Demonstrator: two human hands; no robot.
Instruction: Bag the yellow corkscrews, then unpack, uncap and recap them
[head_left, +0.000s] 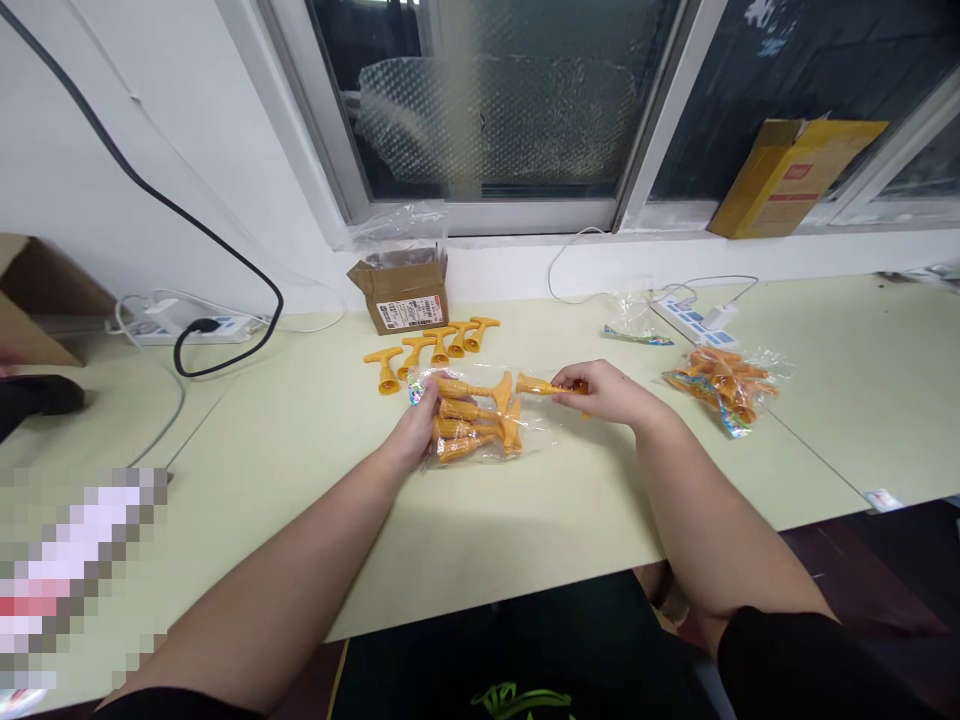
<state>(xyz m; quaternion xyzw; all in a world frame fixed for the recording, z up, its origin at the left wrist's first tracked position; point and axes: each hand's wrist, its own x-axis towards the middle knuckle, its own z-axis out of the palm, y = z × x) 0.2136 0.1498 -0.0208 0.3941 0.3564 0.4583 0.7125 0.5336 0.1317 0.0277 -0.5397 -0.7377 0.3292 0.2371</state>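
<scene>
My left hand [417,425] grips the left end of a clear plastic bag [536,425] that holds several orange T-handled tools [469,410]. Just right of the bag, my right hand [600,392] pinches a single orange tool [534,385], its ribbed end pointing left toward the bag. Behind the bag, several orange T-shaped pieces [388,370] stand in a loose group on the pale green table [480,540]. Over on the right lies another clear bag of orange tools [724,385].
A small open cardboard box [409,290] stands against the wall. Power strips with cables lie at the back left [187,325] and back right [701,322]. A crumpled clear bag [637,320] rests near the right strip. A yellow carton [799,180] leans on the window.
</scene>
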